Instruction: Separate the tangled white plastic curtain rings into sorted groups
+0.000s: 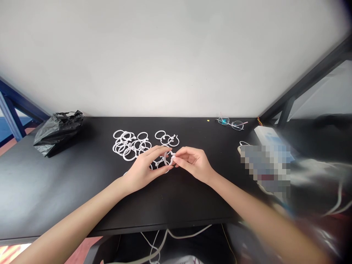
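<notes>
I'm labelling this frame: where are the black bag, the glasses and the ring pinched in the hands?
black bag [56,132]: head view, middle of its crumpled body.
glasses [224,120]: head view, the left-hand lens.
ring [169,156]: head view, its upper arc.

- A long matte black table top [68,190] stands against a pale wall.
- A crumpled black plastic bag [56,132] sits at its far left end, near the back edge.
- A heap of overlapping white plastic rings [129,145] lies mid-table, with a smaller cluster of rings [166,139] just right of it, some snapped open.
- Round wire-rimmed glasses [230,123] lie by the back edge on the right, a tiny yellow speck [208,120] near them.
- A flat white box with pale blue print [268,136] rests at the right end.
</notes>
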Action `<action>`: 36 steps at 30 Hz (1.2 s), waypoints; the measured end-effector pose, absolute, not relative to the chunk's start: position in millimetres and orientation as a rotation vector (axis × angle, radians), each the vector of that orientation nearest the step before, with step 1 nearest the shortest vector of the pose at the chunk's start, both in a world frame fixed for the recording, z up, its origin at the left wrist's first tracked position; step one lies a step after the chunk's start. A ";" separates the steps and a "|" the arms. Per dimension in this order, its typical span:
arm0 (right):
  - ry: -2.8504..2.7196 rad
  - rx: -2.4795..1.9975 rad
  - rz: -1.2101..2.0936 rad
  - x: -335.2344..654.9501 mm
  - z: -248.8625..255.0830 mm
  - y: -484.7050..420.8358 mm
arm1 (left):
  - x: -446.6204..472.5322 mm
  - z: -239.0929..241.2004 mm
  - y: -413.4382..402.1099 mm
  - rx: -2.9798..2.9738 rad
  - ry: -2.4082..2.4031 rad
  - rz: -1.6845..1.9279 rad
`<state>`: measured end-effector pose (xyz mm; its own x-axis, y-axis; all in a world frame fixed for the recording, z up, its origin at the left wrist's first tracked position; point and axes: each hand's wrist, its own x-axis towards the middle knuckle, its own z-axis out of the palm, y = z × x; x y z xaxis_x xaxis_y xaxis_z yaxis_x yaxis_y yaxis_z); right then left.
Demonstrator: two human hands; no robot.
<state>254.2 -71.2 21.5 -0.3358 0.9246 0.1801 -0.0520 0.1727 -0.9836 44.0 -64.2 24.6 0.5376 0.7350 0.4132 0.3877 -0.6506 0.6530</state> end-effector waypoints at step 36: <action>-1.847 -1.170 0.662 263.4 9.7 -57.5 | 31.8 2.9 -43.3 2.574 1.270 0.769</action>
